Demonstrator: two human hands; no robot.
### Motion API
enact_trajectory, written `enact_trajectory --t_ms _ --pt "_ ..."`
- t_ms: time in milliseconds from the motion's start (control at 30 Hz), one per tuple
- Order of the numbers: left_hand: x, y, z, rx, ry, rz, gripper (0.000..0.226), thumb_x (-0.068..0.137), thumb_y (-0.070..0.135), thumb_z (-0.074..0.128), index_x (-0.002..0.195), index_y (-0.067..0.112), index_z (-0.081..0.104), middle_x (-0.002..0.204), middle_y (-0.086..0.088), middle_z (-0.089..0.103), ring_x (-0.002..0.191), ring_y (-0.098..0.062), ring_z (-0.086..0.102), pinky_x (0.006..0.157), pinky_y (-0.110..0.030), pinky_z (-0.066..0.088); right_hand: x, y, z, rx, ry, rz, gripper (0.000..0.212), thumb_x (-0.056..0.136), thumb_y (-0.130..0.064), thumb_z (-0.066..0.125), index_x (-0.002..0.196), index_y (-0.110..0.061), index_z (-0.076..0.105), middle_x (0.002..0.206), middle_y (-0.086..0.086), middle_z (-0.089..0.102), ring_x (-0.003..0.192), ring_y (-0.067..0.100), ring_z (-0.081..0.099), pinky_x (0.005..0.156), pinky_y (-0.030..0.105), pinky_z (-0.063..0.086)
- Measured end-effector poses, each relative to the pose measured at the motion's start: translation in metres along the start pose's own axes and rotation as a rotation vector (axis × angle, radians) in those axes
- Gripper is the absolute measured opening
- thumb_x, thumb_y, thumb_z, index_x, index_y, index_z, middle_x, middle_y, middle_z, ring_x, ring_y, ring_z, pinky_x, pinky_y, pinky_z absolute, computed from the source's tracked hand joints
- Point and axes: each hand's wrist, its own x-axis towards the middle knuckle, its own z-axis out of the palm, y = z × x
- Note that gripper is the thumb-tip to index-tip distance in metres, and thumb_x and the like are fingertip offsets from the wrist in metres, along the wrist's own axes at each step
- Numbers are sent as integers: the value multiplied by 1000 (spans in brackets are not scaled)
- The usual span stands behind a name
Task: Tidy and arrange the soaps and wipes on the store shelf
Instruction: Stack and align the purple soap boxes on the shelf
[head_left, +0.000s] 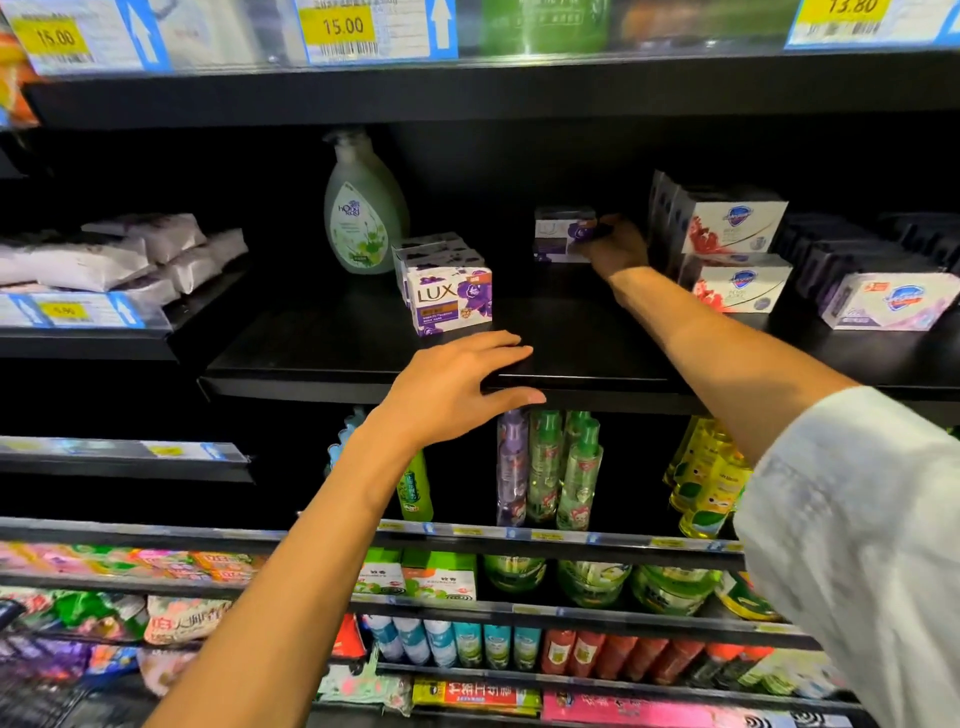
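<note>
Deep on the black shelf (332, 338), my right hand (618, 249) grips a purple-and-white Lux soap box (558, 234) by its right end. A row of matching Lux soap boxes (449, 299) stands nearer the front, to the left. My left hand (457, 387) rests open on the shelf's front edge, fingers on top and thumb under the lip. White soap boxes with red flowers (732, 223) are stacked just right of my right hand. Packs of wipes (104, 260) lie piled on the shelf at far left.
A green pump bottle of hand soap (361, 208) stands behind the Lux row. A lilac soap box (883, 301) and dark boxes (831, 244) fill the right end. Spray bottles (550, 467) and yellow bottles (706, 483) stand on the shelf below. Price labels (337, 26) line the shelf above.
</note>
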Motion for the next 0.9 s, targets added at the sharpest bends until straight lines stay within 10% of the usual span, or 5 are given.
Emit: enact_trajectory --t_ms 900 --pt "2 5 -4 -51 -49 -63 71 88 79 51 149 43 51 158 22 42 146 -6 39 112 -43 44 -10 -7 -5 -67 21 19 53 78 -32 90 121 -9 71 128 8 71 122 24 64 97 31 53"
